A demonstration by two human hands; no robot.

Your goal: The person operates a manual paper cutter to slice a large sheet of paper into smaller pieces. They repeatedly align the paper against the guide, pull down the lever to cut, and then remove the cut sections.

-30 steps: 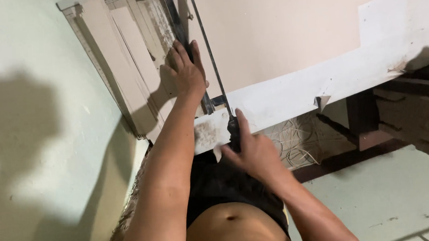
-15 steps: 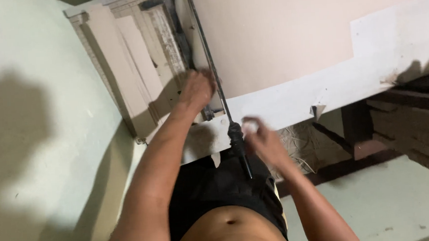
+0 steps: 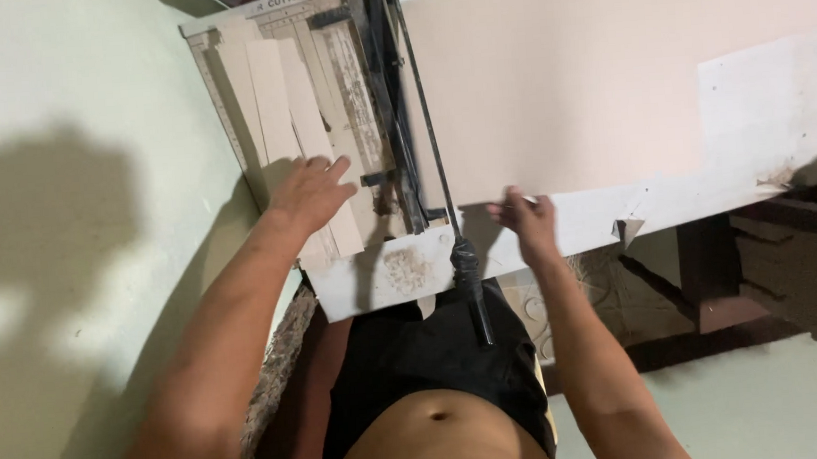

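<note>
- Right now, the person is working at a paper cutter [image 3: 326, 121] that is sitting on a white table [image 3: 762, 132].
- Some cutting looks done: a few long pale strips [image 3: 278, 105] are lying side by side on the cutter's board, just past the left fingertips.
- More cutting looks left: a big sheet of pale card [image 3: 588, 67] is lying whole on the other side of the blade, reaching far away from the right hand.
- The long blade arm [image 3: 422, 134] is lying low along the board's edge, between the two hands, and its dark handle [image 3: 471, 282] is sticking out over the table's near edge.
- No hand is holding that handle; it is just beside the right hand, on the side toward the left hand.
- The left hand [image 3: 310, 193] is lying flat with its fingers spread apart, pressing down on the strips and gripping nothing.
- The right hand [image 3: 524, 220] is touching the near edge of the big sheet.
- Its fingers are bending together at that edge, and I cannot tell if they are pinching the sheet or only pushing it.
</note>
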